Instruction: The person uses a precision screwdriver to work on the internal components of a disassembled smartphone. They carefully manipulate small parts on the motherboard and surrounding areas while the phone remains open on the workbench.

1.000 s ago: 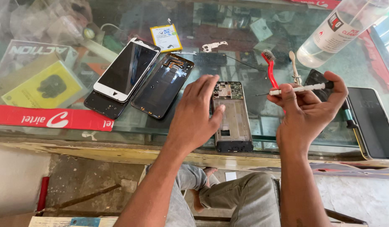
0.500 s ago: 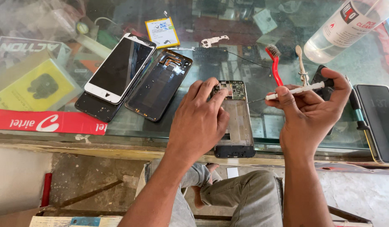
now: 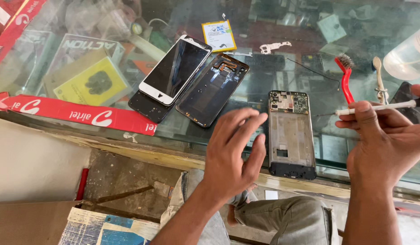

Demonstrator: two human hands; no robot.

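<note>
lifted off the phone frame [image 3: 291, 134] since half a second ago, the left hand [image 3: 232, 152] now floats just to that frame's left with its fingers spread loosely and nothing in its grasp. earlier it was pressed down over the frame's upper part; now the whole frame is uncovered, lying flat on the glass worktop [image 3: 105, 97] with its circuit board end pointing away and its bottom end close to the worktop's near edge. the right hand [image 3: 385, 138] holds as before: curled closed around a thin white tool [image 3: 378, 107], pinched between thumb and fingers, with the fine tip pointing left toward the frame's upper right corner but apart from it.

behind the right hand a red-handled brush [image 3: 345, 77] and a pale spudger [image 3: 378, 75] lie side by side, and a clear plastic bottle [image 3: 407, 56] lies tilted at the right edge. left of the frame a dark back cover [image 3: 214, 90] lies open side up, touching a white-fronted phone [image 3: 176, 70] stacked on another dark panel. a yellow-edged battery [image 3: 218, 35] sits farther back, and a small metal bracket [image 3: 274, 46] is near it. a red banner strip [image 3: 78, 114] runs along the near edge at left. open glass lies between the back cover and the frame.
</note>
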